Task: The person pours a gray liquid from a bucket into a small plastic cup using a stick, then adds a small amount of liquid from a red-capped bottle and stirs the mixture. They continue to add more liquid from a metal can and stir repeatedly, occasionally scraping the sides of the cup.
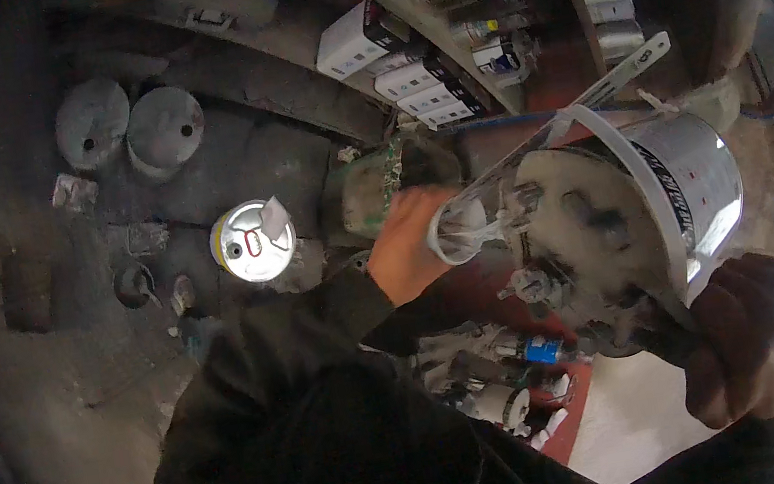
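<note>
Held on its side at the right is a white bucket (703,172), its mouth facing left and its inside smeared beige and dark. My right hand (741,338), in shadow, is closed on the bucket's lower edge. My left hand (413,243), slightly blurred, is wrapped round a small translucent plastic cup (458,253). The cup is close to the bucket's mouth; whether they touch I cannot tell. A long, flat, pale stick (622,75) with a hole near its end slants across the bucket's upper rim.
On the floor at left stand a metal can (257,252) and two pale drums (165,130). A green-spattered bin (364,195) is beyond my left hand. White boxes (360,41) line shelves at the back. Below the bucket, a red surface (566,426) carries clutter and a blue-labelled can (541,350).
</note>
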A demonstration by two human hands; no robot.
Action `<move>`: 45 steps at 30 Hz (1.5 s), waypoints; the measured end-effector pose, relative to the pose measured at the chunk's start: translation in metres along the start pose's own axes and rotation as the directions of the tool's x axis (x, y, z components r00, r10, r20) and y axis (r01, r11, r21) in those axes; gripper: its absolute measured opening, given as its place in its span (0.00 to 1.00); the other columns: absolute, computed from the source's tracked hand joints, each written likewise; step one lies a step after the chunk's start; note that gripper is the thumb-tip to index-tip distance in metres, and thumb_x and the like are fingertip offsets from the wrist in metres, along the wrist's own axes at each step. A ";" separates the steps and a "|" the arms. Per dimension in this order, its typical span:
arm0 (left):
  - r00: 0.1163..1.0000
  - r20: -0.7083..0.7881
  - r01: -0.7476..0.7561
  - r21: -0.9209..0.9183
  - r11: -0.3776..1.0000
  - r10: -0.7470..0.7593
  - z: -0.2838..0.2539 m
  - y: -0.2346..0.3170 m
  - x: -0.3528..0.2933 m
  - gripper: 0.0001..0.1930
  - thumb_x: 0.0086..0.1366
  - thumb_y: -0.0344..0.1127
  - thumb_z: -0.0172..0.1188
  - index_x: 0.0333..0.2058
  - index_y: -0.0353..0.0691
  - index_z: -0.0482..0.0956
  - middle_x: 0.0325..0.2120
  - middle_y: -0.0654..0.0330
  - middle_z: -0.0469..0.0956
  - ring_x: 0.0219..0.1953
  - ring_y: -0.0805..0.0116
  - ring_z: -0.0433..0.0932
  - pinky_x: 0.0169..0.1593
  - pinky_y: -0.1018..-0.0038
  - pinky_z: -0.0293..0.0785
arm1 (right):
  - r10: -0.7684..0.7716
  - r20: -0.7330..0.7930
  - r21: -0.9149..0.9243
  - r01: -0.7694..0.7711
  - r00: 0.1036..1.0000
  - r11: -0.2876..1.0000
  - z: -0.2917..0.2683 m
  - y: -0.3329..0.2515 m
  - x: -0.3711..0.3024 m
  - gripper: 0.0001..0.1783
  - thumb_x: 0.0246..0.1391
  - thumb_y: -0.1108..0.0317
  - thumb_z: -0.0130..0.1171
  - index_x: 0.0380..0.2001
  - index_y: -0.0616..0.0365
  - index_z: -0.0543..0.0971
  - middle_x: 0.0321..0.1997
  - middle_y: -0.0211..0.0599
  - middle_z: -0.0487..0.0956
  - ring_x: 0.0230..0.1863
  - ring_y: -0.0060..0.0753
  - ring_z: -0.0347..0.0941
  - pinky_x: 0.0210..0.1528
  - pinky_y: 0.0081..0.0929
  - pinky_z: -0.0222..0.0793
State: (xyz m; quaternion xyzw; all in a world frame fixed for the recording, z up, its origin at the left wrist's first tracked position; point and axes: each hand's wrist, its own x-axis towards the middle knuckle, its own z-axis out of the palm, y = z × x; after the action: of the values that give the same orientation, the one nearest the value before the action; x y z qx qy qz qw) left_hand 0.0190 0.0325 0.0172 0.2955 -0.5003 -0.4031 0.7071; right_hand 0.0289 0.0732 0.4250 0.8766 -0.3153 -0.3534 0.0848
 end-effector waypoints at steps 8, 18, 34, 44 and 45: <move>0.993 0.061 0.108 -0.042 0.993 -0.106 0.003 -0.001 -0.012 0.40 0.49 0.28 0.80 0.61 0.42 0.72 0.57 0.52 0.74 0.60 0.47 0.73 0.63 0.60 0.71 | -0.067 -0.259 -0.049 0.056 0.963 0.997 0.048 0.028 -0.009 0.24 0.52 0.50 0.49 0.09 0.51 0.69 0.08 0.35 0.63 0.08 0.33 0.57 0.15 0.30 0.55; 0.915 0.210 0.388 -0.213 0.897 -0.346 0.017 -0.035 -0.035 0.44 0.50 0.26 0.80 0.65 0.44 0.67 0.58 0.53 0.74 0.61 0.55 0.75 0.63 0.61 0.71 | -0.064 -0.173 0.010 0.067 0.983 0.998 0.062 0.057 -0.009 0.22 0.51 0.51 0.48 0.11 0.52 0.67 0.09 0.35 0.62 0.10 0.35 0.56 0.22 0.36 0.56; 0.709 0.390 0.705 -0.384 0.596 -0.588 0.026 -0.047 -0.055 0.42 0.59 0.25 0.72 0.69 0.49 0.62 0.63 0.57 0.70 0.65 0.56 0.73 0.64 0.52 0.74 | 0.072 -0.233 0.187 -0.028 0.970 0.982 0.113 0.074 -0.033 0.30 0.61 0.43 0.41 0.14 0.53 0.69 0.11 0.36 0.64 0.14 0.37 0.59 0.29 0.40 0.60; 0.637 0.285 0.762 -0.376 0.528 -0.716 -0.005 -0.016 -0.053 0.47 0.47 0.24 0.81 0.66 0.41 0.66 0.59 0.52 0.73 0.62 0.57 0.75 0.63 0.62 0.73 | 0.337 -0.248 0.554 -0.153 0.908 0.818 0.167 0.075 -0.084 0.34 0.65 0.35 0.40 0.30 0.57 0.74 0.35 0.45 0.69 0.31 0.41 0.64 0.36 0.40 0.62; 0.713 0.262 0.700 -0.297 0.649 -0.650 -0.007 -0.014 -0.054 0.47 0.47 0.24 0.81 0.66 0.41 0.66 0.59 0.52 0.73 0.62 0.57 0.75 0.63 0.62 0.72 | 0.267 -0.095 0.592 -0.161 0.959 0.789 0.158 0.085 -0.088 0.34 0.66 0.34 0.40 0.34 0.58 0.74 0.38 0.46 0.69 0.33 0.41 0.64 0.37 0.40 0.62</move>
State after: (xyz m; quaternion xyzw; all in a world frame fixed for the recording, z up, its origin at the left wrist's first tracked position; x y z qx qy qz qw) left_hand 0.0124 0.0727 -0.0222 0.2923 -0.3125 -0.7437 0.5136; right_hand -0.1675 0.0717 0.3902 0.8464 -0.4966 -0.1509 -0.1189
